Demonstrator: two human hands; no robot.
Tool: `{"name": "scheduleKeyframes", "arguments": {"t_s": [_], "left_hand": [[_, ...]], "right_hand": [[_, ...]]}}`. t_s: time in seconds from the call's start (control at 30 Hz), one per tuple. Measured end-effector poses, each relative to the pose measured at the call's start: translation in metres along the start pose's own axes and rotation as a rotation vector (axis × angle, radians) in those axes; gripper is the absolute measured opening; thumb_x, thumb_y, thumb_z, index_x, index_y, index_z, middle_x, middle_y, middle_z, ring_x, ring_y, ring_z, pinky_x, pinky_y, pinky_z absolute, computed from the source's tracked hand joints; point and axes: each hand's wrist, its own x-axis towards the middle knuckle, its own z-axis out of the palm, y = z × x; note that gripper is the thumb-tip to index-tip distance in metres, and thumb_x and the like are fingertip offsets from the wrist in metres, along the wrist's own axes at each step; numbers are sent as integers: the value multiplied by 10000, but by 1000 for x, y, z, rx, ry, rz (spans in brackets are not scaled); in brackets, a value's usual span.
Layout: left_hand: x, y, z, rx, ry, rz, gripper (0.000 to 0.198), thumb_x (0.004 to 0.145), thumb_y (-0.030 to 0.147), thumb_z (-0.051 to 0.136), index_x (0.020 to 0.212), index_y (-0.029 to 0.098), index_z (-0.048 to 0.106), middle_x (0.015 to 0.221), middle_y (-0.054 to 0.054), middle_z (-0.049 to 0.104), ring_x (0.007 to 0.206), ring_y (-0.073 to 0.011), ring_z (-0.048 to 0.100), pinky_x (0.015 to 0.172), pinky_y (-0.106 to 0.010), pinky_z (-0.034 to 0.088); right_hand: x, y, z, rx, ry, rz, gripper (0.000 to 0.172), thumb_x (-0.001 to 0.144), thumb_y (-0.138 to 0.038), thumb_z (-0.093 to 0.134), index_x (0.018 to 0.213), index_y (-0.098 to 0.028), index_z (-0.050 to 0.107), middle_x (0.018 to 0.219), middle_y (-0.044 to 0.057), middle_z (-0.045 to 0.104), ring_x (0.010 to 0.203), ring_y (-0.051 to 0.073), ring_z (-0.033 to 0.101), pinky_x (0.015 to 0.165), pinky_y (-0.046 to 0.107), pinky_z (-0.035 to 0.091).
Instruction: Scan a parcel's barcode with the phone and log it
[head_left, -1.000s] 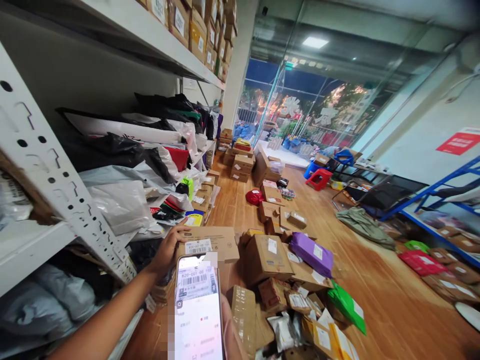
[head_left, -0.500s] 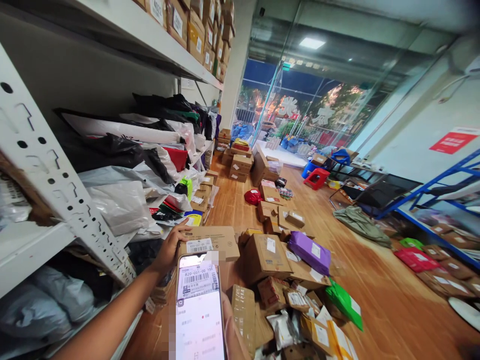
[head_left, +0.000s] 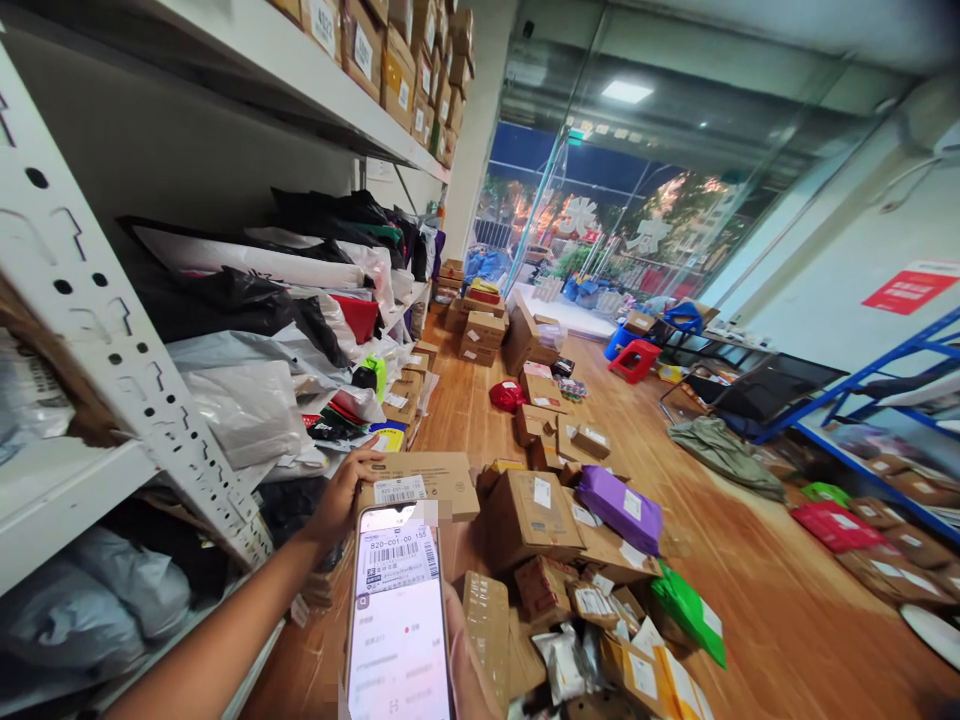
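My left hand [head_left: 346, 500] grips the left end of a flat brown cardboard box [head_left: 448, 482], held out in front of me. A white barcode label [head_left: 400, 490] is on the box's face. Nearer to me, my right hand [head_left: 469, 655] is closed round a smartphone [head_left: 397, 620], its thumb side along the right edge and its other fingers mostly hidden. The phone's lit screen shows an enlarged view of that label at the top and blurred lines of text below. The phone's top covers part of the box.
White metal shelving [head_left: 161, 400] on my left holds bagged parcels [head_left: 240, 410] and, higher up, boxes [head_left: 397, 75]. Cardboard boxes [head_left: 532, 520], a purple parcel [head_left: 621, 508] and a green parcel [head_left: 686, 610] lie on the wooden floor [head_left: 750, 560]. A red stool [head_left: 634, 358] stands farther back, before glass panels.
The camera view has shifted very slightly. Both hands keep their hold on the box and the phone, and the label on the screen has moved a little.
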Motion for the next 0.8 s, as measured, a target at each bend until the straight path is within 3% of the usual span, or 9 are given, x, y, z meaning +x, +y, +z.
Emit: {"name": "scheduleKeyframes", "arguments": {"t_s": [0.1, 0.2, 0.27, 0.4, 0.57, 0.67, 0.8], "left_hand": [[0, -1, 0, -8, -4, -30, 130, 725, 224, 645, 802, 208, 542, 1080, -100, 620, 1236, -286, 466, 997, -481, 396], [-2, 0, 0, -4, 23, -82, 103, 754, 228, 612, 792, 203, 520, 1074, -99, 609, 1247, -289, 453, 1004, -496, 386], [-6, 4, -1, 4, 42, -118, 123, 752, 235, 611, 810, 206, 506, 1085, -89, 597, 1253, -294, 445, 1002, -506, 382], [-28, 12, -8, 23, 57, -163, 229, 689, 244, 649, 859, 216, 498, 1117, -101, 574, 1244, -338, 443, 969, -526, 390], [-75, 13, -22, 38, 84, -263, 226, 711, 215, 632, 882, 224, 486, 1160, -96, 543, 1278, -337, 401, 972, -526, 384], [-100, 18, -31, 42, 96, -369, 272, 697, 230, 654, 904, 248, 479, 1210, -67, 515, 1290, -329, 387, 980, -513, 392], [-120, 29, -43, 105, 152, -405, 255, 681, 263, 643, 883, 252, 487, 1173, -67, 552, 1227, -338, 457, 951, -516, 420]], "right_hand": [[1, -8, 3, -10, -102, 32, 672, 642, -590, 703, 1185, -223, 551, 1192, 87, 662, 1175, 291, 554, 964, 439, 457], [-1, -17, 6, 45, -295, 144, 851, 549, -374, 786, 1293, -240, 396, 1120, 91, 682, 1048, 321, 634, 883, 486, 491], [-3, -22, 7, 89, -357, 175, 911, 536, -264, 762, 1325, -247, 306, 1080, 90, 690, 957, 318, 673, 839, 488, 505], [-5, -24, 5, 43, -278, 144, 884, 582, -242, 737, 1337, -226, 279, 1108, 94, 677, 921, 279, 683, 828, 428, 513], [5, -18, 4, -12, -61, 106, 726, 677, -484, 714, 1272, -202, 408, 1061, 94, 691, 923, 253, 664, 738, 360, 547], [11, -14, 6, -29, -105, 92, 690, 743, -504, 647, 1301, -201, 376, 1006, 95, 692, 819, 239, 678, 608, 337, 558], [14, -10, 5, -18, -191, 114, 834, 727, -398, 641, 1390, -221, 166, 1041, 88, 674, 614, 178, 662, 453, 269, 522]]}}
